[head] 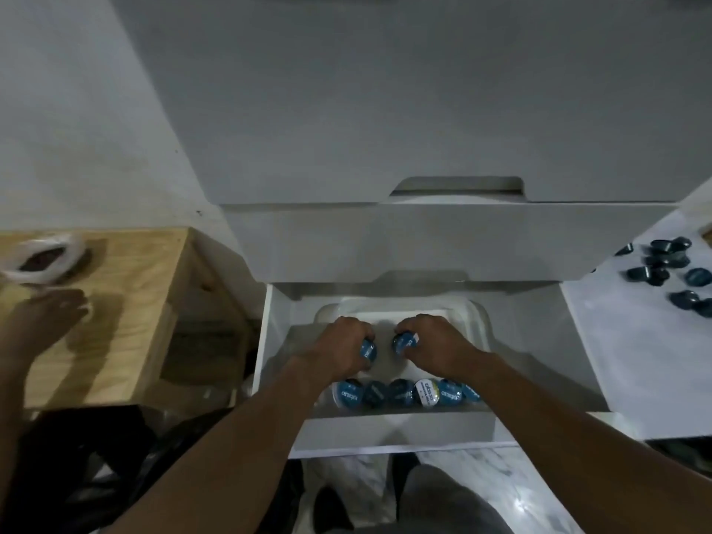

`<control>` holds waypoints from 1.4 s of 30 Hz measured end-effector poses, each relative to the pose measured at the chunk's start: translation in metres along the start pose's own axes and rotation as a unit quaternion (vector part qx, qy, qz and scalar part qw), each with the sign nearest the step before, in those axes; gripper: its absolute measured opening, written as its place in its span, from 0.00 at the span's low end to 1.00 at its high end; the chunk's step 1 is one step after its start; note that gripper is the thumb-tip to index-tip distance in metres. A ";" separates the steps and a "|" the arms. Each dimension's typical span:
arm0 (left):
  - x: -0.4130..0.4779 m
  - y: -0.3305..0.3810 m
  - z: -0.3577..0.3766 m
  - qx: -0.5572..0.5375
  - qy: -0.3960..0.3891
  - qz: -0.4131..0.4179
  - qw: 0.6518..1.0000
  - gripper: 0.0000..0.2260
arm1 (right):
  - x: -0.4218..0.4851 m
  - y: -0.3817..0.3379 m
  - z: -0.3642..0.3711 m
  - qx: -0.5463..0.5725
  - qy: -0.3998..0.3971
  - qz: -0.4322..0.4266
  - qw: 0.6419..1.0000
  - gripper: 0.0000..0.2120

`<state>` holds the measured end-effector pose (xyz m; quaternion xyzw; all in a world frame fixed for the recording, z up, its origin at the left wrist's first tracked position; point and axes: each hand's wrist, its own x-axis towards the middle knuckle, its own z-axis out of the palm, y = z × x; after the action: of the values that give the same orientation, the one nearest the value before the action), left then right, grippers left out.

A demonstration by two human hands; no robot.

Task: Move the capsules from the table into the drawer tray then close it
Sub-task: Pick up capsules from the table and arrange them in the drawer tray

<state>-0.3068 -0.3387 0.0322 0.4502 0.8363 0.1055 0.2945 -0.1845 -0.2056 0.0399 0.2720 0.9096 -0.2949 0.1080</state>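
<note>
The white drawer [400,427] stands pulled out, with a white tray [476,321] inside it. My left hand [341,346] is shut on a blue capsule [368,349] over the tray's middle. Close beside it, my right hand [427,343] grips another blue capsule [405,343]. Along the tray's near edge lies a row of several capsules [400,393], most of them blue and one white-lidded [427,393]. Several dark capsules [672,269] lie loose on the white table at the right.
Two shut white drawers [385,240] rise above the open one. A wooden stand [127,287] at the left carries a white bowl [42,260], and another person's hand [50,308] rests on it. Dark bags [96,456] lie on the floor below.
</note>
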 end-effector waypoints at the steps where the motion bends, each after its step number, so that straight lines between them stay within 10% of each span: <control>1: 0.001 -0.002 0.001 -0.006 -0.002 0.003 1.000 0.21 | 0.000 -0.001 0.002 -0.001 -0.001 0.001 1.000 0.18; 42: -0.017 0.008 -0.016 0.161 -0.025 -0.022 0.986 0.12 | 0.004 -0.027 0.028 -0.025 -0.097 -0.021 0.995 0.19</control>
<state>-0.3036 -0.3469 0.0551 0.4758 0.8444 -0.0482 0.2416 -0.2025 -0.2390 0.0287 0.2200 0.9074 -0.2994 0.1966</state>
